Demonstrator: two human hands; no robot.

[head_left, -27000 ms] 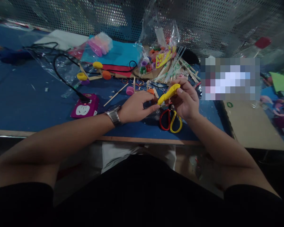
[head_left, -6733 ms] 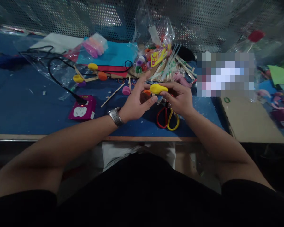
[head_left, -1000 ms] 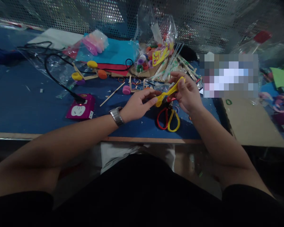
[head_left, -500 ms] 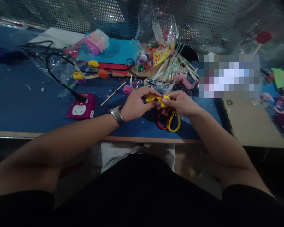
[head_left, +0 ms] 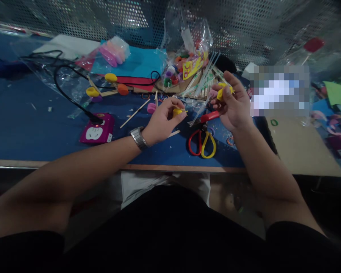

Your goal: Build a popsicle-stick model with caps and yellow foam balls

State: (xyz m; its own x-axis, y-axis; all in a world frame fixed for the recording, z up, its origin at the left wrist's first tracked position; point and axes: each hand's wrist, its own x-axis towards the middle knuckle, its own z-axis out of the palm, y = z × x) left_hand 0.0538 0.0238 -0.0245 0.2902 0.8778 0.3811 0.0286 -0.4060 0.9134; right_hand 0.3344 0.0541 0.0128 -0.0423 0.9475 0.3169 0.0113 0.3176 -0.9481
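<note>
My left hand (head_left: pixel 165 119), with a metal watch at the wrist, pinches a soft yellow lump (head_left: pixel 178 112) that looks like clay. A second yellow lump (head_left: pixel 224 93) sits between the thumb and fingers of my right hand (head_left: pixel 235 104), raised farther right and higher. The two lumps are apart. Below and between the hands lies a pair of scissors (head_left: pixel 208 147) with one red and one yellow handle. Beside my right hand's lower edge is a red-handled tool (head_left: pixel 210 116), partly covered. A small wooden stick (head_left: pixel 174 133) rests just below my left hand.
A purple power socket box (head_left: pixel 98 129) with a black cable stands at left. Behind it is a stick frame with yellow and orange discs (head_left: pixel 122 90). Plastic bags, sticks and a bag of coloured caps (head_left: pixel 172 74) lie along the back. Cardboard (head_left: pixel 304 146) is at right.
The yellow material, earlier held between both hands, is now in two separate lumps. My right hand has moved up and right, uncovering the red-handled tool and the upper part of the scissors.
</note>
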